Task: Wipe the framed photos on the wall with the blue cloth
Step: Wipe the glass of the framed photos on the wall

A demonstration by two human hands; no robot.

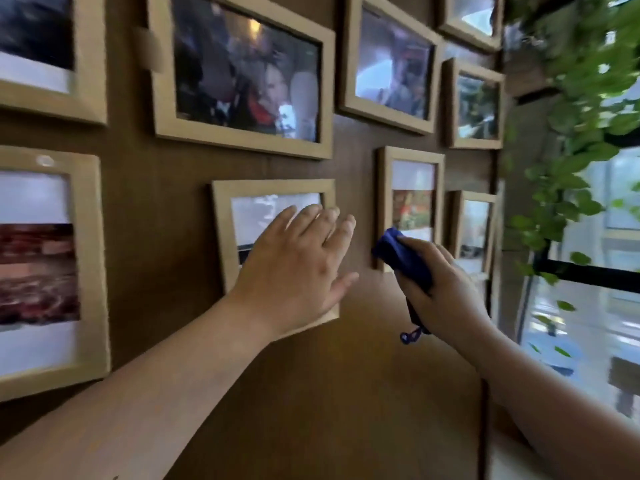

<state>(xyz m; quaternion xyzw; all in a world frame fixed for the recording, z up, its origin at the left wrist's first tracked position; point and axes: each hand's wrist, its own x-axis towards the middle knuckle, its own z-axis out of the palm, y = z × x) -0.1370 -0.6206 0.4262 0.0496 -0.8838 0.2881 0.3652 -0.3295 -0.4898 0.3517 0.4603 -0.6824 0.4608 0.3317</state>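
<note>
Several light wooden framed photos hang on a brown wooden wall [166, 209]. My left hand [298, 268] lies flat, fingers spread, over the lower middle frame [221, 216] and hides most of its picture. My right hand [443, 289] grips the bunched blue cloth [403, 252], whose top touches the lower left corner of the narrow upright frame [410, 157] to the right. A blue loop [410, 336] dangles below that fist. A large landscape frame [242, 77] hangs above my left hand.
More frames sit at the left [93, 265], upper left [86, 57], upper right [388, 64] and far right [474, 105], [472, 226]. Green trailing leaves [575, 109] hang beside the wall's right edge. A window with black bars [588, 271] lies beyond.
</note>
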